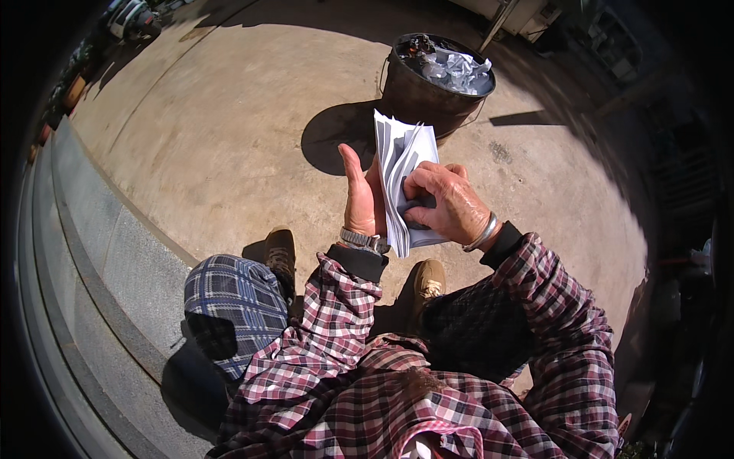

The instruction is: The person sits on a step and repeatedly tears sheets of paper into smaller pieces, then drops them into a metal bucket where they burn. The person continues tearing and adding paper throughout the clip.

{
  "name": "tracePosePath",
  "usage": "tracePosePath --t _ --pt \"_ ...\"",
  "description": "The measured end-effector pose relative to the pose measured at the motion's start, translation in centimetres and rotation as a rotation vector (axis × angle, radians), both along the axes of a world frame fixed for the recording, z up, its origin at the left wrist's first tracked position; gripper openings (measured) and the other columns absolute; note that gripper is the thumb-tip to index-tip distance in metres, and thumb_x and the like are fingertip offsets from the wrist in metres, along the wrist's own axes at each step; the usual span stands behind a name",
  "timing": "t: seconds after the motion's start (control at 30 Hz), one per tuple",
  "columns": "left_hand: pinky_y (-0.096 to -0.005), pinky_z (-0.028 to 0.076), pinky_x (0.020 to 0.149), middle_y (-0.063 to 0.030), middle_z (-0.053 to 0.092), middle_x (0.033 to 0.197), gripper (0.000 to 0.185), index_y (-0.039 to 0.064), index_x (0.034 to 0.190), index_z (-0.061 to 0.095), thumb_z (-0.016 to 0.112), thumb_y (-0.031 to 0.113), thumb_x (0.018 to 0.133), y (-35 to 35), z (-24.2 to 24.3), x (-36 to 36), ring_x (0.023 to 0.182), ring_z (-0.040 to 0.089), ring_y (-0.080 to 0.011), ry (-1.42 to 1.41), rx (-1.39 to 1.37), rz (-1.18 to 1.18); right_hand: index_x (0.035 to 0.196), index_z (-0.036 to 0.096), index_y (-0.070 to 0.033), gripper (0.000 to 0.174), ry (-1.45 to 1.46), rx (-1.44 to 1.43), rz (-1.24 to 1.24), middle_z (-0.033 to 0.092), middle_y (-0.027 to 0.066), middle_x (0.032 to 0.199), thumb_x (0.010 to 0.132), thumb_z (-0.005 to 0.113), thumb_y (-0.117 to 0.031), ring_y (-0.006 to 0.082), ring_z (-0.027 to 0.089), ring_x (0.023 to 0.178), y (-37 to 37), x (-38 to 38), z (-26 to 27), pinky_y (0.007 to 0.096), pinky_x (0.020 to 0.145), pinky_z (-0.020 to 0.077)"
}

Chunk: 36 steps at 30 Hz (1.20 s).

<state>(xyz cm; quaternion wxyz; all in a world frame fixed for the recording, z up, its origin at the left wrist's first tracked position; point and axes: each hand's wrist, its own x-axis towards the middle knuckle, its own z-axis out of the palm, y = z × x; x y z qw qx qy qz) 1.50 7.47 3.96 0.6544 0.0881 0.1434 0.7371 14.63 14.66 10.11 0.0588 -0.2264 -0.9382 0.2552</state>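
Observation:
A sheaf of white paper sheets [395, 183], folded or bent along its length, stands in front of me. My left hand [362, 198] supports it from the left, thumb raised and apart, with the other fingers mostly hidden behind the paper. On the right, my right hand [438, 198] has its fingers bent against the sheets, thumb and forefinger pinching at them. Just beyond the paper is a dark metal bucket [424, 106] with a wire handle. Crumpled white paper [459, 72] fills its right side, and blackened scraps with a small orange glow [414, 49] lie at its left.
Grey stone steps [126, 246] run along my left side. Sunlit concrete ground [241, 115] spreads ahead, crossed by the bucket's shadow [338, 140]. A pole [498, 23] rises behind the bucket. Planters [74, 92] and a partly seen vehicle [132, 20] are at the far left.

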Motion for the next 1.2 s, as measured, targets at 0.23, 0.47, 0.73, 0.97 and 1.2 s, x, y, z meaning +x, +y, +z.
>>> tracePosePath --t 0.23,0.47,0.73,0.97,1.2 --pt "-0.0423 0.049 0.097 -0.0129 0.054 0.133 0.101 0.007 0.143 0.04 0.034 0.085 0.079 -0.1 -1.4 -0.3 0.115 0.057 -0.0271 -0.22 0.182 -0.057 0.086 0.074 -0.008 0.008 0.252 -0.4 -0.112 0.065 0.0024 0.089 0.079 0.078 -0.009 0.0152 0.059 0.084 3.1 0.2 0.3 0.0289 0.077 0.0528" --pt "-0.0412 0.047 0.098 -0.0099 0.052 0.135 0.098 0.008 0.143 0.04 0.034 0.084 0.081 0.2 -3.3 -0.1 0.115 0.056 -0.0261 -0.228 0.176 0.003 0.086 0.072 -0.006 0.014 0.333 0.084 -0.059 0.055 0.0141 0.126 0.072 0.073 -0.009 0.0345 0.048 0.116 3.2 -0.7 0.6 0.0426 0.091 0.0466" --pt "-0.044 0.052 0.09 -0.0138 0.059 0.123 0.094 0.005 0.138 0.044 0.034 0.081 0.084 0.4 -3.3 -0.3 0.109 0.06 -0.0293 -0.319 0.297 -0.05 0.122 0.05 -0.007 0.047 0.323 -0.451 -0.215 0.063 0.0099 0.085 0.084 0.073 -0.024 0.0182 0.061 0.078 2.1 -1.3 1.5 0.0298 0.071 0.0518" --pt "-0.0538 0.042 0.1 -0.0172 0.045 0.14 0.105 0.009 0.149 0.029 0.021 0.088 0.08 0.4 -2.0 -0.1 0.123 0.05 -0.0374 0.138 -0.205 0.09 0.123 0.061 -0.013 0.058 -0.074 -0.314 -0.03 0.069 0.0142 0.111 0.071 0.084 -0.026 0.0289 0.067 0.101 1.2 -0.4 0.1 0.0346 0.088 0.0531" --pt "-0.0459 0.037 0.106 -0.0151 0.042 0.143 0.1 0.002 0.15 0.025 0.025 0.08 0.087 2.5 -2.3 -0.4 0.126 0.046 -0.0328 0.228 -0.469 0.153 0.098 0.072 -0.006 0.039 0.2 -0.455 -0.214 0.07 0.0121 0.097 0.062 0.082 -0.018 0.0273 0.066 0.092 3.0 -0.9 -2.5 0.0337 0.079 0.0517"
